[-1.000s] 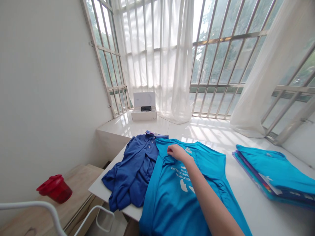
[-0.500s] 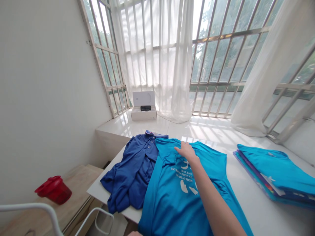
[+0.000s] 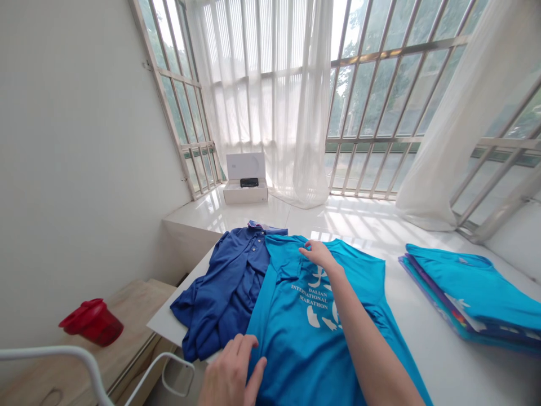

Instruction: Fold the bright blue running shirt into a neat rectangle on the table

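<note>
The shirt (image 3: 291, 338) lay face up on the bench (image 3: 422, 304), its lettering toward the upper middle and its neck end toward the window (image 3: 372, 113). The right hand (image 3: 302, 247) was over the upper part of the shirt, just below the neckline, with the forearm crossing the right half of the print. Its fingers reached toward the folded cloth at the shirt's upper left, which lay directly beside the thumb; whether the fingertips pinched any of it, I could not tell. The left hand (image 3: 258, 351) was at the shirt's near left edge, back upward, thumb and fingers spread apart. The shirt lay just to its right, and the thumb overlapped the cloth in view, though I could not tell whether they touched.

The polo (image 3: 224, 287) lay rumpled against the shirt's left side, beyond the left hand, its collar also toward the window. The stack (image 3: 473, 287) of folded clothes lay on the right, apart from the shirt and well away from both hands. The open box (image 3: 245, 195) stood farther back, near the curtain (image 3: 270, 101).
</note>
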Motion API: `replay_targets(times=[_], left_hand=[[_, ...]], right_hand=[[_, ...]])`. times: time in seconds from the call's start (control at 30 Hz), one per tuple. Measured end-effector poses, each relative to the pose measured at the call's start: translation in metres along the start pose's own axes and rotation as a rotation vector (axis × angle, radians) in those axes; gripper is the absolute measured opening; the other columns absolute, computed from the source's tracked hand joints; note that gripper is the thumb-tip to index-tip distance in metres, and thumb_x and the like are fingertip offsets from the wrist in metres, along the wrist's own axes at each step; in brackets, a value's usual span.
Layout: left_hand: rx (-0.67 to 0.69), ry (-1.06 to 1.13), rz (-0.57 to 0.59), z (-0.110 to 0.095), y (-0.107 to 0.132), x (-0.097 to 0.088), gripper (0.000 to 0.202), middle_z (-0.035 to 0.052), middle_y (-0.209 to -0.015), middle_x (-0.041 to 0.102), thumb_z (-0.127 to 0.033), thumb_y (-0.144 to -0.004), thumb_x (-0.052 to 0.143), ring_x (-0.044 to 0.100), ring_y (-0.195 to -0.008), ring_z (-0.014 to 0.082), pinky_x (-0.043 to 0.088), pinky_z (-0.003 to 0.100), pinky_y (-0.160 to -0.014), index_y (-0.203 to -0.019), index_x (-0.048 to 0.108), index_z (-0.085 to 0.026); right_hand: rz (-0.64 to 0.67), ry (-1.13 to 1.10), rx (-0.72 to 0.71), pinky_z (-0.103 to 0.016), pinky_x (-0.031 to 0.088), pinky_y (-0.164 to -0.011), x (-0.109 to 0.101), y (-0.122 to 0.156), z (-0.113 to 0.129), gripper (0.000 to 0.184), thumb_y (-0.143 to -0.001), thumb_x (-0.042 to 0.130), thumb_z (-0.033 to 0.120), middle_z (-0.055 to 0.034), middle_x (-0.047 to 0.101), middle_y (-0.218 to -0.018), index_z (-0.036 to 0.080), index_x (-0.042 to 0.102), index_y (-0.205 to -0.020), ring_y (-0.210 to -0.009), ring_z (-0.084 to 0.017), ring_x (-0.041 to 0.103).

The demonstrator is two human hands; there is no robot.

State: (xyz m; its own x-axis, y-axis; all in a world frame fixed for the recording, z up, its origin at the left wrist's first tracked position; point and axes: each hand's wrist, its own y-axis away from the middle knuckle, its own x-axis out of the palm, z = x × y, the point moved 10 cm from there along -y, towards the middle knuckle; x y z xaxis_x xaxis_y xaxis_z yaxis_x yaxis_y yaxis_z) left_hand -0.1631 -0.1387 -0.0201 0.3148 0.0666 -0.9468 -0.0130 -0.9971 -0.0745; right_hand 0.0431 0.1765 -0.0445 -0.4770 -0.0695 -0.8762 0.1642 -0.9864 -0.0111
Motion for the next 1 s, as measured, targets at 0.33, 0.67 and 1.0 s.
replay_targets(times=[0.33, 0.67, 1.0], left_hand=[[-0.002, -0.083, 0.080, -0.014, -0.069, -0.002, 0.025, 0.0070, -0.105, 0.066, -0.029, -0.095, 0.048, 0.064, -0.098, 0.0218, 0.047, 0.028, -0.079, -0.116, 0.060, -0.024], [0.117, -0.179, 0.122, -0.036, -0.122, -0.028, 0.024, 0.0082, -0.106, 0.066, -0.034, -0.099, 0.045, 0.066, -0.095, 0.0228, 0.049, 0.028, -0.075, -0.109, 0.062, -0.021], [0.167, -0.243, 0.325, -0.043, -0.286, -0.017, 0.024, 0.0137, -0.110, 0.071, -0.029, -0.082, 0.066, 0.067, -0.101, 0.0309, 0.051, 0.035, -0.083, -0.102, 0.071, -0.017]], right_hand=[[-0.021, -0.015, -0.004, -0.032, 0.049, -0.080, -0.001, 0.001, -0.004, 0.042, -0.089, 0.057, 0.049, -0.0132, 0.069, -0.111, 0.017, 0.070, -0.113, -0.103, -0.028, 0.066], [-0.045, -0.163, -0.027, -0.026, 0.048, -0.086, 0.010, -0.003, 0.027, 0.045, -0.089, 0.060, 0.042, -0.0102, 0.068, -0.112, 0.016, 0.057, -0.126, -0.102, -0.020, 0.065], [0.007, -0.191, 0.143, -0.029, 0.047, -0.073, 0.025, -0.006, 0.002, 0.044, -0.082, 0.064, 0.045, -0.0091, 0.069, -0.098, 0.016, 0.056, -0.115, -0.093, -0.024, 0.066]])
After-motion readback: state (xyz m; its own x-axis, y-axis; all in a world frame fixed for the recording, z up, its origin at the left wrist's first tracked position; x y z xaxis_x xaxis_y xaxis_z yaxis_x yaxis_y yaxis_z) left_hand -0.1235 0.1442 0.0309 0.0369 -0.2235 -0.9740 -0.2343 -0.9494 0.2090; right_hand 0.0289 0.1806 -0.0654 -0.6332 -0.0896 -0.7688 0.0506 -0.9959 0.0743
